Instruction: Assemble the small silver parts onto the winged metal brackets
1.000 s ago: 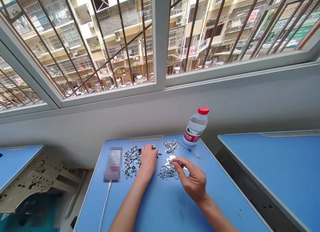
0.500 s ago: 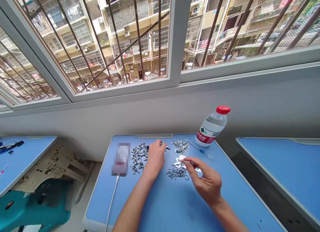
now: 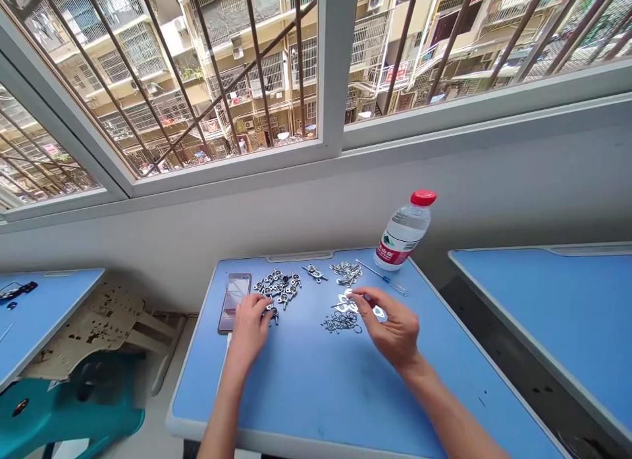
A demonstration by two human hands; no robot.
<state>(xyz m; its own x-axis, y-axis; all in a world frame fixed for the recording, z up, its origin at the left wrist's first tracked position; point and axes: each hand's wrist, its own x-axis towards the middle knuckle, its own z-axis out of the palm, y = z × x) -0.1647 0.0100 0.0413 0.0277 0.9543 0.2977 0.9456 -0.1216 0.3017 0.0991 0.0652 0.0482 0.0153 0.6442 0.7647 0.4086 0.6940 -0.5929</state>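
My left hand rests at the near left edge of a pile of small silvery metal parts with dark round centres. Its thumb and fingers close around one or more of these parts; the fingertips partly hide them. My right hand is held in a pinch above flat shiny metal plates. A thin dark rod shows beside its fingertips, but whether it is held I cannot make out. Below lie small dark rings. Further back are a few separate metal parts and a heap of silvery clasps.
A water bottle with a red cap stands at the back right, beside a thin blue-handled tool. A phone with a white cable lies at the left. Other blue desks stand either side; a teal stool is lower left.
My left hand has moved left and nearer from the middle parts to the near edge of the left pile. My right hand keeps its pinch over the plates. The view has shifted slightly.
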